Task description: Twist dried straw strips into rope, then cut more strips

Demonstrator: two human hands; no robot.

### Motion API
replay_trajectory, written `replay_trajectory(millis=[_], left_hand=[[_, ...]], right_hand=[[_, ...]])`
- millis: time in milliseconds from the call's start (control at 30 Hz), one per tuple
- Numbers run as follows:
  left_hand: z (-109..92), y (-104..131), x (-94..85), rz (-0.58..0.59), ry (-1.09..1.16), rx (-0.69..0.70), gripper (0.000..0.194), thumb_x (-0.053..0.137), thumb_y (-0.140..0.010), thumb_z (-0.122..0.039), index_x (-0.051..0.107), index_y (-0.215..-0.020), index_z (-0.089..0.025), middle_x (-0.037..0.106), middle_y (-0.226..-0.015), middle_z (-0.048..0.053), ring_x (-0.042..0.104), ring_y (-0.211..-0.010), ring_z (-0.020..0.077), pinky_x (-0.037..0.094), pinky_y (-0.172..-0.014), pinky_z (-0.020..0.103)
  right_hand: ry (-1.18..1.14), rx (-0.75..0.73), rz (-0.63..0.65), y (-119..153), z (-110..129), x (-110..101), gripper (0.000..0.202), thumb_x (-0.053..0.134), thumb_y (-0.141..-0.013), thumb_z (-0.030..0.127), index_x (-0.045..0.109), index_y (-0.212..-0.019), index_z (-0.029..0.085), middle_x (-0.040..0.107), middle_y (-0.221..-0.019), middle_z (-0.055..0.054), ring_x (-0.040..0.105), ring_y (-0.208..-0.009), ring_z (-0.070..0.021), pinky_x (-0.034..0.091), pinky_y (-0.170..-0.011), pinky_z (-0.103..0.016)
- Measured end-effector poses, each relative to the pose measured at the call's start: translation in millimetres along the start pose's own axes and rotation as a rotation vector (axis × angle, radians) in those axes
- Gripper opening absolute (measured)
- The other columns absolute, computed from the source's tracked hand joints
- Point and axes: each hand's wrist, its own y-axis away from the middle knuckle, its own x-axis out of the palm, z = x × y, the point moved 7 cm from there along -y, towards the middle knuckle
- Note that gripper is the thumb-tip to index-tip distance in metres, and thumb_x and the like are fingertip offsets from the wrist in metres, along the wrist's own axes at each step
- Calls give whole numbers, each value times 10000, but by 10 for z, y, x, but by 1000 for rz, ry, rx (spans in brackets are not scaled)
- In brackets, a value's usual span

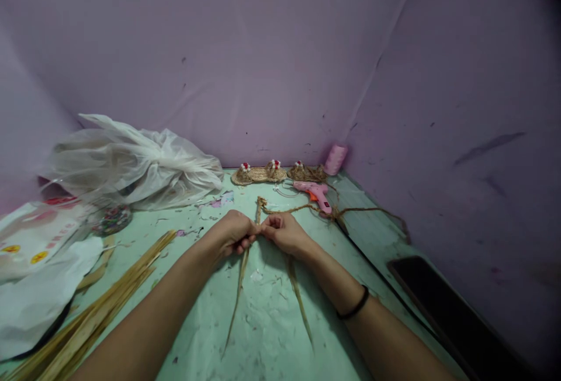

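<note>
Both fists meet near the middle of the table. My left hand (240, 232) pinches a braided cord of dried plant fibre (259, 211) just below its upright top section. Fingertip to fingertip with it, my right hand (286, 233) is closed on the same braid's strands. One loose strip end (239, 287) hangs toward me under the left hand, another strip end (300, 299) under the right. The exact crossing of the strands is hidden by the fingers. From the braid's top, a finished cord (368, 210) runs off to the right.
Behind the hands lie a pink glue gun (312, 188), woven straw pieces with red and white beads (258, 176) and a pink thread spool (336, 159). Dried strips (109, 305) and a white plastic bag (153, 162) lie left. A dark phone-like slab (442, 305) lies right, beside a black cable (377, 273).
</note>
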Motion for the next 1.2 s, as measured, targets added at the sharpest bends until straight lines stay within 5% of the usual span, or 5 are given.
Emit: replay_trajectory(millis=[233,500,767,933,1200], left_hand=[[-73,-1,-89,-201,-277,113,94,501,-495,-98,461,-416,-128,274,-275,-63,218,-278,47,136,-327,203],[-66,41,-53,-136,-114,162,131,494,-498,-118,419,-392,-139,252,-289,-73,208,-291,38,130,-321,193],[-15,0,-31,-1,61,144,111,499,-505,-170,399,-456,-166,264,-339,-84,175,-276,28,95,-283,184],[-36,9,-6,35,94,175,86,515,-515,-190,437,-498,-157,282,-351,-82,174,-286,23,90,-284,180],[-45,-25,13,117,-101,243,142,511,-558,-222,409,-478,-165,292,-364,-71,188,-282,30,107,-293,191]], right_hand=[[422,-203,-120,86,162,-30,129,488,-653,169,603,-605,134,519,-505,3,386,-479,-80,238,-445,-204],[-233,302,246,190,126,50,155,464,-665,165,598,-614,106,555,-508,-15,470,-427,-88,351,-434,-198],[-312,249,71,118,107,-10,159,569,-655,131,501,-511,125,438,-394,50,368,-376,-38,310,-412,-165],[-491,333,147,189,140,106,134,549,-676,129,461,-578,150,462,-444,40,439,-414,-63,395,-464,-199],[-357,367,174,162,43,75,206,511,-618,144,371,-470,164,256,-348,95,154,-286,-13,58,-311,-179]])
